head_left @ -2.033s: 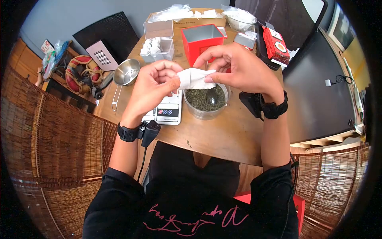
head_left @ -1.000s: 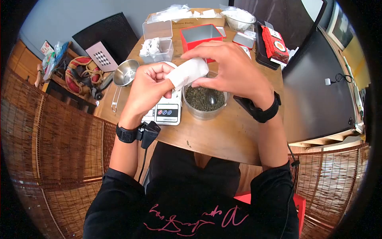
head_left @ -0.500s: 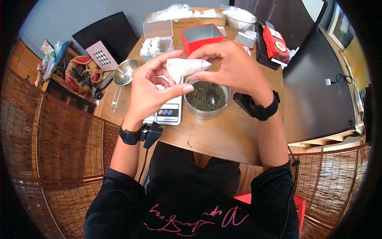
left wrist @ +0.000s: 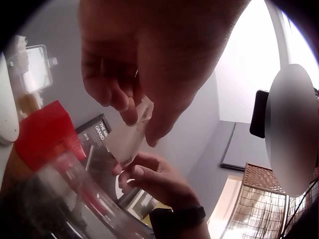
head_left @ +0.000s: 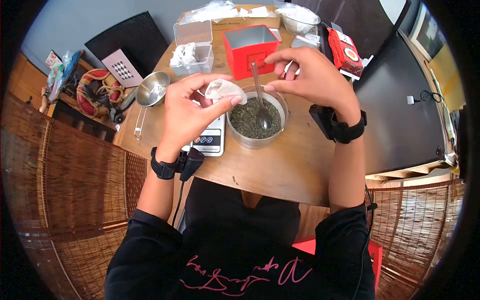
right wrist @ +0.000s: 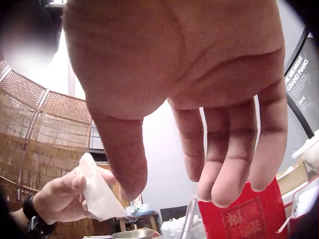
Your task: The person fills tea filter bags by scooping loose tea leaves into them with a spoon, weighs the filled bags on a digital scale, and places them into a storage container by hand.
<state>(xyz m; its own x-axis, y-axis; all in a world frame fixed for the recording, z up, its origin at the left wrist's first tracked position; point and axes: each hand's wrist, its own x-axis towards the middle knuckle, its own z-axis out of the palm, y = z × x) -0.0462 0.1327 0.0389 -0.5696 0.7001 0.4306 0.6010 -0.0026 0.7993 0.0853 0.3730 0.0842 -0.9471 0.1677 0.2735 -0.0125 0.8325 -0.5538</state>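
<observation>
In the head view my left hand [head_left: 192, 112] pinches a small white paper-like pouch [head_left: 222, 92] between thumb and fingers, its mouth spread open. The pouch [right wrist: 99, 194] also shows in the right wrist view. My right hand [head_left: 315, 75] is apart from it, thumb and fingers parted beside the upper handle of a spoon [head_left: 263, 120]. That spoon leans in a clear round tub [head_left: 257, 144], its bowl lying on dark green dried, crumbled leaves [head_left: 245, 117]. Partly under my left hand stands a white scale [head_left: 212, 142] with buttons.
Behind the tub stands an open red tin [head_left: 250, 60]. A clear box [head_left: 202, 62] of white pouches and a steel long-handled pan [head_left: 152, 90] are to the left. A red packet [head_left: 345, 55] lies at the right, and a glass bowl [head_left: 300, 27] at the back.
Both hands were turning the pouch over between them. My right hand has let go and moved right toward the spoon; my left keeps the pouch, drawn slightly left with its mouth open.
</observation>
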